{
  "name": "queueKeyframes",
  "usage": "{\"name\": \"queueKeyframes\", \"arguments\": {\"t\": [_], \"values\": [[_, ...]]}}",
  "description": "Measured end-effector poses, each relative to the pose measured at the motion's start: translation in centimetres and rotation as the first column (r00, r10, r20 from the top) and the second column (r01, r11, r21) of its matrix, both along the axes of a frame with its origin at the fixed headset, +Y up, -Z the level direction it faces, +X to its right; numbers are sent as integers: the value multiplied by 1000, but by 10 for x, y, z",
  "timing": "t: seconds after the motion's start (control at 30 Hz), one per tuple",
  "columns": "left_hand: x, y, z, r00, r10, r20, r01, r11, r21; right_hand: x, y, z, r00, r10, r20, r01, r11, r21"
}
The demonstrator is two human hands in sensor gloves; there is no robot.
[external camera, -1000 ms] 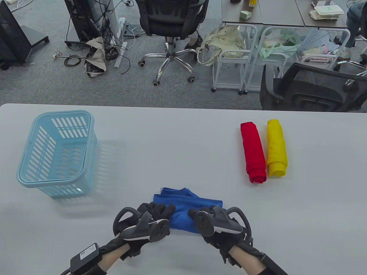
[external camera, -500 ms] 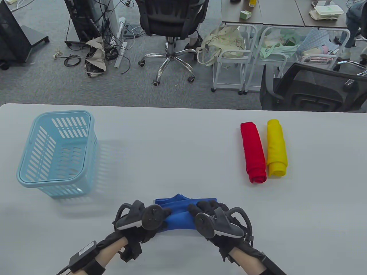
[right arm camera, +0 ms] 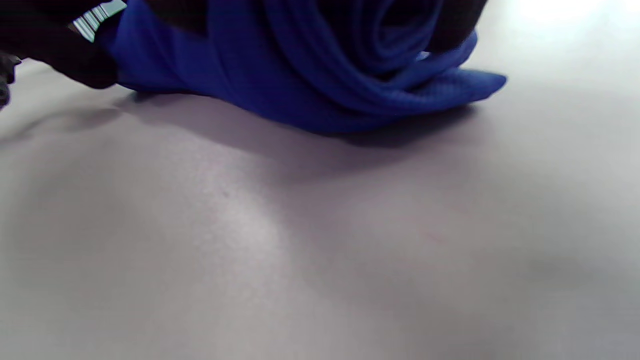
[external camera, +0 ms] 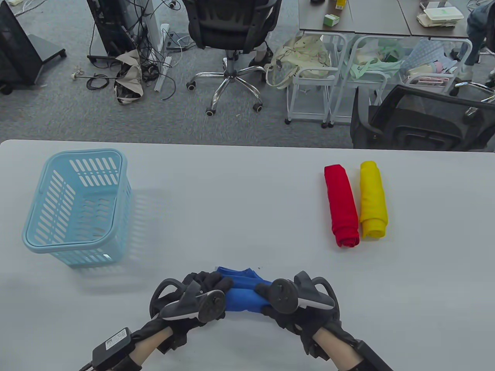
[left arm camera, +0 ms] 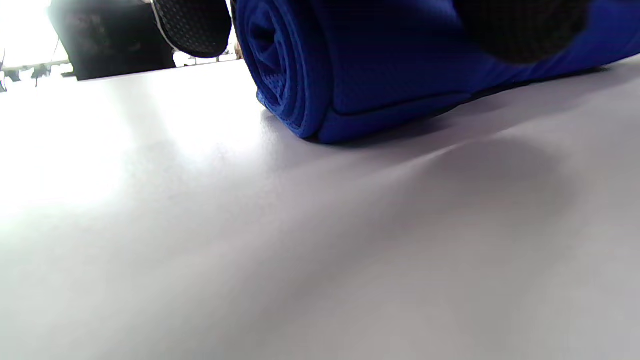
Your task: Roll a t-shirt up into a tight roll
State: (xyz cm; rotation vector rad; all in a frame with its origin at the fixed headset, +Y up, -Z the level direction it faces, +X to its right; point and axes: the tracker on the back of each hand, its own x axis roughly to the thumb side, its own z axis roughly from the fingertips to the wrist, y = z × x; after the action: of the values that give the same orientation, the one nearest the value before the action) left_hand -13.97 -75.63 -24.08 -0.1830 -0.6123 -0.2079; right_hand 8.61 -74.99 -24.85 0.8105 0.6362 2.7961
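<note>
The blue t-shirt [external camera: 243, 293] lies as a short thick roll near the table's front edge, between my two hands. My left hand [external camera: 209, 284] grips its left end and my right hand [external camera: 270, 295] grips its right end, fingers curled over the top. The left wrist view shows the spiral end of the roll [left arm camera: 285, 75] resting on the table, with a gloved fingertip [left arm camera: 195, 25] beside it. The right wrist view shows the other end of the roll [right arm camera: 350, 65] with a loose flap sticking out on the table.
A light blue plastic basket [external camera: 77, 205] stands at the left. A red roll [external camera: 342, 205] and a yellow roll [external camera: 373, 199] lie side by side at the right. The grey table [external camera: 232, 201] lies beyond the hands; chairs and carts stand behind it.
The flat part of the blue shirt beyond the hands has shrunk as the roll took it up. Both hands have shifted on the roll and now sit closer together.
</note>
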Motion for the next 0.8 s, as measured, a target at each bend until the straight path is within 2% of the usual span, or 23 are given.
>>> {"name": "queueKeyframes", "arguments": {"t": [0.13,0.2,0.27,0.33,0.47,0.57,0.67,0.73,0.8], "values": [[3,-3,2,996,-87,17,84,989,117,3,0,0,1000,-26,13,26,1000,-13],[2,0,-1,999,-36,2,35,994,99,1,0,4,999,28,29,-29,998,50],[-2,6,-7,999,48,-12,-48,998,39,-2,6,8,993,111,49,-119,976,181],[-10,7,-15,982,165,-88,-173,980,-94,-6,13,12,988,145,51,-154,950,271],[-24,6,-29,943,267,-199,-310,921,-234,-12,5,15,980,196,20,-195,947,255],[-27,4,-31,918,305,-254,-372,885,-280,-17,-10,12,957,287,34,-287,932,221],[-23,3,-23,937,262,-233,-313,923,-222,-16,-11,9,956,290,47,-293,930,223],[-15,3,-14,977,164,-137,-181,975,-125,-12,-6,7,972,234,39,-237,953,191],[-9,2,-8,993,83,-84,-87,995,-46,-7,-3,4,984,176,32,-179,973,143]]}}
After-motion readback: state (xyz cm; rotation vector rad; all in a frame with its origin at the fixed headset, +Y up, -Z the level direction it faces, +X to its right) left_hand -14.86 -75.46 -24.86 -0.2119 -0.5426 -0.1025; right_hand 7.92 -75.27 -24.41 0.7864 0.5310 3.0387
